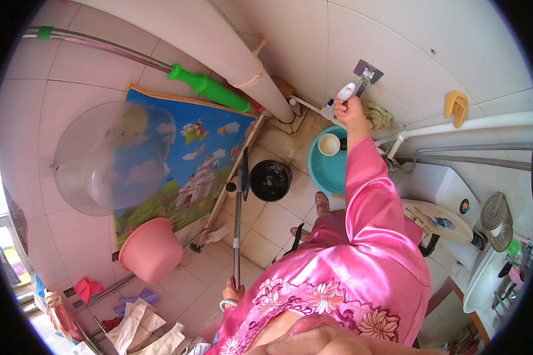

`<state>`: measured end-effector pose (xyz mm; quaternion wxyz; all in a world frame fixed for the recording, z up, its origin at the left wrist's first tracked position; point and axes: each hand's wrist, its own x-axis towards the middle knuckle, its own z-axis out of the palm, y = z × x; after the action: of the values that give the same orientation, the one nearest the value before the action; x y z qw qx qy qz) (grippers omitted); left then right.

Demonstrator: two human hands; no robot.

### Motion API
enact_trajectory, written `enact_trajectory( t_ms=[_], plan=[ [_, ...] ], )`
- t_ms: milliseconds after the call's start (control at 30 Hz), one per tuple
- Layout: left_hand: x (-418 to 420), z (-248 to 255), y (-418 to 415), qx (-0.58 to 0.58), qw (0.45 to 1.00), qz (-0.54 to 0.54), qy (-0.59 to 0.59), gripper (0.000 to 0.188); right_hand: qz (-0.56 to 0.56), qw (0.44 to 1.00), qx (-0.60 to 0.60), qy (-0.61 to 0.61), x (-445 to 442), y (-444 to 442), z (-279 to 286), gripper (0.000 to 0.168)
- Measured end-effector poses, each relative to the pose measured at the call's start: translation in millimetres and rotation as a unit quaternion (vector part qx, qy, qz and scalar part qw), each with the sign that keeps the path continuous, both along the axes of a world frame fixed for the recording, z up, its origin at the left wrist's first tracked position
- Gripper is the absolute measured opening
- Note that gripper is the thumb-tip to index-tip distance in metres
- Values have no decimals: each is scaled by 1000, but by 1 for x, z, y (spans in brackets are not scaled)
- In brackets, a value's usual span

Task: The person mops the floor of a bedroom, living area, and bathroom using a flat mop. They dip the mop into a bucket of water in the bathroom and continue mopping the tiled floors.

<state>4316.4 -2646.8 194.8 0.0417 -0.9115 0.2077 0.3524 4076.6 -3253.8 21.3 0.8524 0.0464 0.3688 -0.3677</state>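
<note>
My left hand (233,293), with a bangle at the wrist, is closed around a long metal pole (237,230) that reaches out across the tiled floor. Dark blue and black parts (246,175) show beside the pole's far end, near a black bucket (271,180). My right hand (348,111) is raised by the wall and grips a white handle (346,91), whose lower part it hides. Just past it, a metal hook on a dark plate (368,72) is fixed to the tiles. Below the right forearm lies a teal basin (326,171) with a white bowl (328,144) in it.
A translucent basin (111,155) and a pink basin (153,250) are at the left wall, by a cartoon-print sheet (204,164). A green-handled pole (208,88) runs above. The toilet (439,219) is at right, the washbasin (482,279) lower right. Cloths (137,326) lie lower left.
</note>
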Motion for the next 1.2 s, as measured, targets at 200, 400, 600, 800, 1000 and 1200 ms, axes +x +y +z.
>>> enact_trajectory(
  t_ms=[200, 400, 600, 800, 1000, 1200],
  plan=[
    [0, 2, -8, 25, 999, -20, 3, 56, -41, 999, 17, -23, -5, -31, 3, 21],
    [-6, 7, -22, 58, 998, -15, -2, 55, -210, 974, 80, -4, 1, -5, -33, 18],
    [-5, 6, -13, 40, 999, -32, -12, 54, -74, 995, 42, -48, -2, 10, -42, 16],
    [2, 0, -15, 11, 997, -65, -29, 53, -94, 992, 26, -76, -3, -17, -11, 23],
    [1, 7, -26, 51, 997, -49, -13, 52, -76, 994, 31, -79, -2, -21, -10, 23],
    [2, 14, -35, 45, 998, -41, -29, 51, -153, 977, -16, -146, 7, -18, -19, 22]
  ],
)
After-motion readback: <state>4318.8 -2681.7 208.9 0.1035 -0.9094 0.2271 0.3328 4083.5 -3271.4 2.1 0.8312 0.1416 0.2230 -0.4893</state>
